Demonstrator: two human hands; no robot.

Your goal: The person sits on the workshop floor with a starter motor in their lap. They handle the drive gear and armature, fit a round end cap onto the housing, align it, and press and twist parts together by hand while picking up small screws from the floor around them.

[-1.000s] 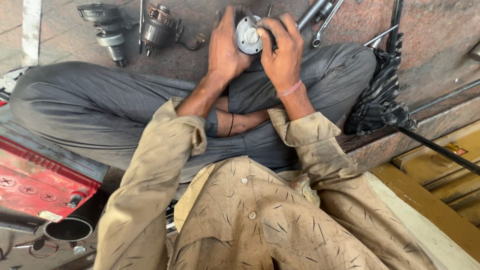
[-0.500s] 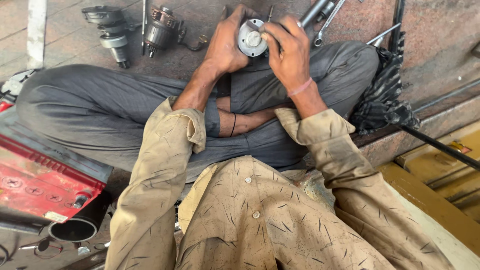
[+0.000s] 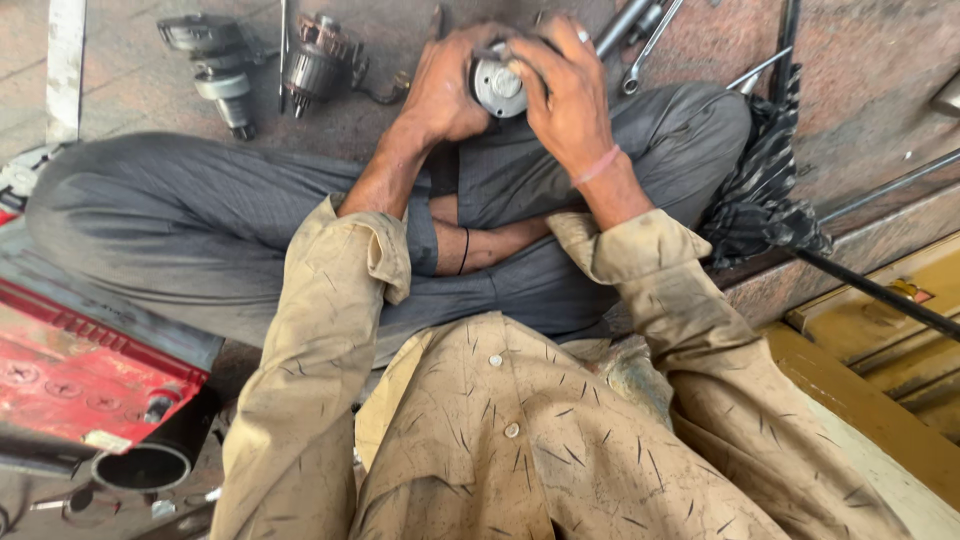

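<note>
I sit cross-legged on a stone floor in grey trousers and a tan shirt. Both hands grip a round silver metal motor part held above my crossed legs. My left hand wraps its left side. My right hand, with a pink band at the wrist, covers its right side and top, so much of the part is hidden.
Two motor assemblies lie on the floor at upper left. Wrenches lie behind my hands. A dark cloth and a black rod are at right, a red box and black pipe at left.
My view has shifted slightly, so my hands and the round part sit a little further right in the frame. My grip on the part has adjusted only slightly.
</note>
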